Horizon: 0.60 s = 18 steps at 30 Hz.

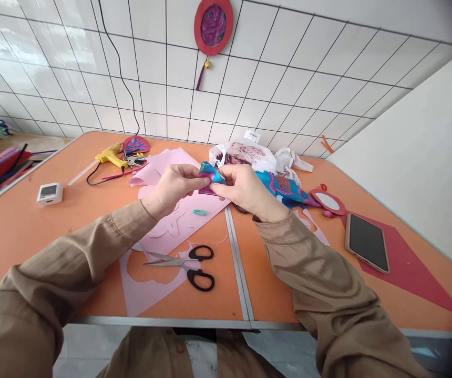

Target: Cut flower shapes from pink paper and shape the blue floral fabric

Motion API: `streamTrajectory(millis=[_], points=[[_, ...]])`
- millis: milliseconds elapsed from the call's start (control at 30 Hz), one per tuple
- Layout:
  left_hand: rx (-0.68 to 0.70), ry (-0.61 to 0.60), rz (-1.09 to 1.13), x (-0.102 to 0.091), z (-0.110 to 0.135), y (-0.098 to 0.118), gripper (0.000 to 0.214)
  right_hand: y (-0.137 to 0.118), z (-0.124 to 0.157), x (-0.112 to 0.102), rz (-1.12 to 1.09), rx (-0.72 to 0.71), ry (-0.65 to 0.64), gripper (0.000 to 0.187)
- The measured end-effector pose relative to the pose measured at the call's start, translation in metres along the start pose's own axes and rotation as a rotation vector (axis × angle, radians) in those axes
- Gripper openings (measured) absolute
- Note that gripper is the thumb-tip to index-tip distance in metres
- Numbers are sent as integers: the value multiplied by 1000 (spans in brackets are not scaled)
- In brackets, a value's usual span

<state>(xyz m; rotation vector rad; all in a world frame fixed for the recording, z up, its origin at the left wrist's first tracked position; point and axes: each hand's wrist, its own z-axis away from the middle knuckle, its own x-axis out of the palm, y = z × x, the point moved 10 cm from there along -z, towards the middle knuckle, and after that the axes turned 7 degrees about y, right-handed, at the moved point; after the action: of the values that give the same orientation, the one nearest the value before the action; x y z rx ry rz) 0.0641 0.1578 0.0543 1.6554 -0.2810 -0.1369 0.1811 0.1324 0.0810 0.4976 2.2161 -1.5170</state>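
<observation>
A small piece of blue and purple patterned fabric (209, 171) is held up over the table, pinched between both hands. My left hand (176, 185) grips its left side with thumb and forefinger. On its right side my right hand (245, 189) is closed on it, fingers bent. Part of the fabric is hidden behind the fingers. Below the hands lie pink sheets (186, 223) with cut shapes and a small green clip (199, 212). Nearer to me, black-handled scissors (188, 265) rest with blades apart on a pink cut-out scrap (143, 294).
A yellow glue gun (111, 156) and a white box-shaped device (50, 194) are at the left. Behind the hands are a plastic bag (245, 153) and larger blue patterned cloth (285, 190). A phone (367, 241) lies on red sheet (411, 262) at the right.
</observation>
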Motion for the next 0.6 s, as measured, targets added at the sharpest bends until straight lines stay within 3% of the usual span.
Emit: streamTrajectory(millis=[133,333,600], points=[[-116,-60,25,5,2,-2,5,-9,1,-2,144,-104,22,22],[-313,-125,143,16,12,-18,7,-16,3,-1,227,-168,16,16],[-301,-40,274,11,9,-17,14,-6,-2,-8,40,-119,40,19]])
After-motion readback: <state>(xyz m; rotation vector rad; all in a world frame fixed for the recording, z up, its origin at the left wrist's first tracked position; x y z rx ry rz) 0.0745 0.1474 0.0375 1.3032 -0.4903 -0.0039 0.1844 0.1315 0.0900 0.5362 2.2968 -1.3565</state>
